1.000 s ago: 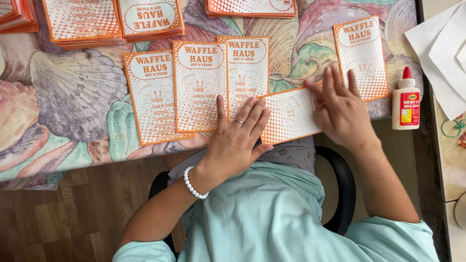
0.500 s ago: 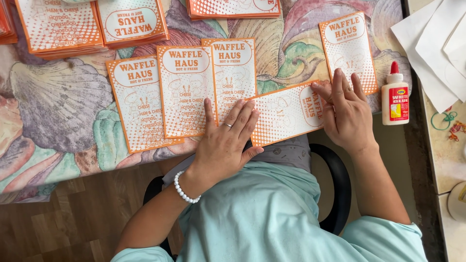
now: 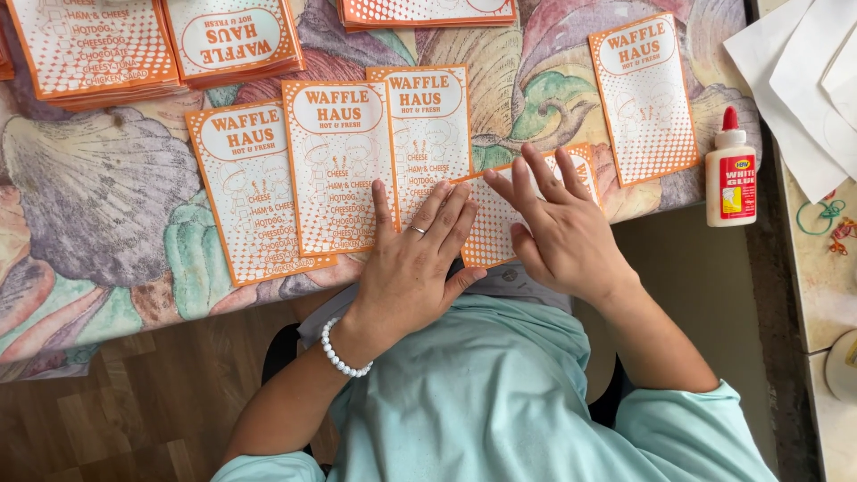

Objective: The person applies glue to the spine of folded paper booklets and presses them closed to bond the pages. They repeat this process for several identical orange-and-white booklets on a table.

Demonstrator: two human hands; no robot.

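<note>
Head view, looking down: both hands lie flat, fingers spread, no closed grip; left hand (image 3: 412,268) and right hand (image 3: 561,230) press an orange-and-white paper sleeve (image 3: 496,234) at the bench (image 3: 107,214) edge; three finished sleeves (image 3: 335,170) lie beside it; stacks (image 3: 98,45) behind; glue bottle (image 3: 730,174) stands to the right.
</note>
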